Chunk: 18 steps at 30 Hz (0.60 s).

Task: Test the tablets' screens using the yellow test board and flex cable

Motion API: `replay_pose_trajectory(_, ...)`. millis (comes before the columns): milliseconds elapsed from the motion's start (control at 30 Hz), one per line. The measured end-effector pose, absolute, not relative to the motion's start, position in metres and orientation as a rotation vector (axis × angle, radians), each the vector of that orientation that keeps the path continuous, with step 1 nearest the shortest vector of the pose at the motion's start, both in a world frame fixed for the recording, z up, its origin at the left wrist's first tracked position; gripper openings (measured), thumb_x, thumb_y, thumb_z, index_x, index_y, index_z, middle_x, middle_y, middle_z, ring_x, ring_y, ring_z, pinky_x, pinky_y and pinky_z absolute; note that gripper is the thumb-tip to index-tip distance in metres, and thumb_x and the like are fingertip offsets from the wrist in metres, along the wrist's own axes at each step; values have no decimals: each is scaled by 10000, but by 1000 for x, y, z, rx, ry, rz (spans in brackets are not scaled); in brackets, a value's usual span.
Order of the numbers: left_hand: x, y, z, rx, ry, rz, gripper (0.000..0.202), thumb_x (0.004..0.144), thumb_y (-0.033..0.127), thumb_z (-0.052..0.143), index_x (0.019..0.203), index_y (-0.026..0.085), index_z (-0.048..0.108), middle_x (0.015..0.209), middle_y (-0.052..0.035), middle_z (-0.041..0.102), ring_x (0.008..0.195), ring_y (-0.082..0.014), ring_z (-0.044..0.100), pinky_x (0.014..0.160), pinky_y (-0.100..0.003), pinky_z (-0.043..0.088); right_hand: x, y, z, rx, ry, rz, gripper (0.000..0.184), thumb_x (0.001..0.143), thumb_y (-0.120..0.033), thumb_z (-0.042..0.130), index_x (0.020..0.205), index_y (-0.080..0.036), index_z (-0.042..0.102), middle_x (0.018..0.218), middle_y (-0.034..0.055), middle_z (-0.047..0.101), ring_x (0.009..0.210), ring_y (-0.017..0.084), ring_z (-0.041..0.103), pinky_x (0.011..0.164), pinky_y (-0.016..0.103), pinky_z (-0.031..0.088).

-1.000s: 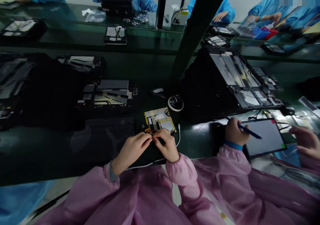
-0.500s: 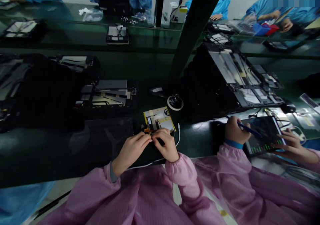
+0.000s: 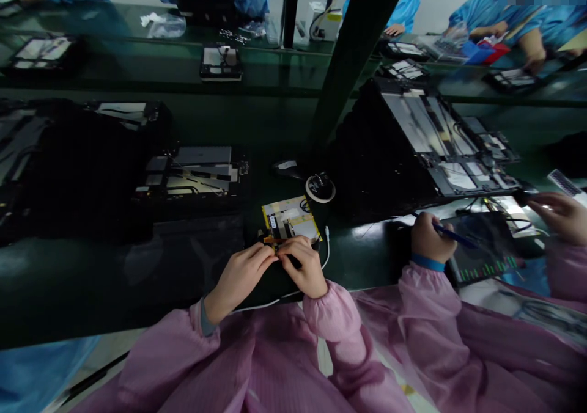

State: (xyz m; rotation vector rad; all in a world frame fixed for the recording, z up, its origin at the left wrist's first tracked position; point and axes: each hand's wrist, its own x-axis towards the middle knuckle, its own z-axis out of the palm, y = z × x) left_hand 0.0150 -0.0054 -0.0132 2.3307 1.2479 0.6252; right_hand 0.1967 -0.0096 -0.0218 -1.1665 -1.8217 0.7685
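Left hand (image 3: 241, 274) and right hand (image 3: 306, 267) meet near the front edge of the desk (image 3: 362, 265), fingertips pinched narrow; object gripped, if any, hidden, cannot tell. Pack (image 3: 288, 212) lies just beyond, near edge partly covered by right fingers. Orange strip (image 3: 274, 240): ends unclear.

Beyond the right grip (image 3: 303, 265) lies a silver-grey pack (image 3: 291, 212) with yellow edges (image 3: 314, 220), black strips (image 3: 288, 230) and a white label (image 3: 273, 222), an orange strip (image 3: 274, 240) at its near side. Right of this grip, the cable (image 3: 327, 248) is white on a dark green worktop (image 3: 360, 260). Behind the left grip (image 3: 241, 275), the wristband (image 3: 207, 318) is grey and the smock (image 3: 257, 355) pink, faintly striped.
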Motion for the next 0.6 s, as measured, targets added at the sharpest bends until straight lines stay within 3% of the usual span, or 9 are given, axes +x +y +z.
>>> replay_pose_trajectory(500, 15, -6, -17, 2222, 1263, 659, 137, 949, 290, 451, 870, 217, 536, 807, 4, 628, 723, -129, 630, 682, -246, 491, 197, -9, -21, -1123, -1869, 756, 165, 912, -209, 497, 867, -226, 655, 818, 44, 660, 891, 196, 594, 846, 390, 444)
replay_pose_trajectory(600, 15, -5, -17, 2205, 1264, 697, 120, 948, 296, 454, 963, 218, 544, 891, -11, 656, 785, -138, 645, 716, -253, 500, 197, -10, -21, -1123, -1865, 748, 153, 906, -197, 504, 862, -222, 648, 822, 46, 658, 890, 195, 593, 842, 390, 444)
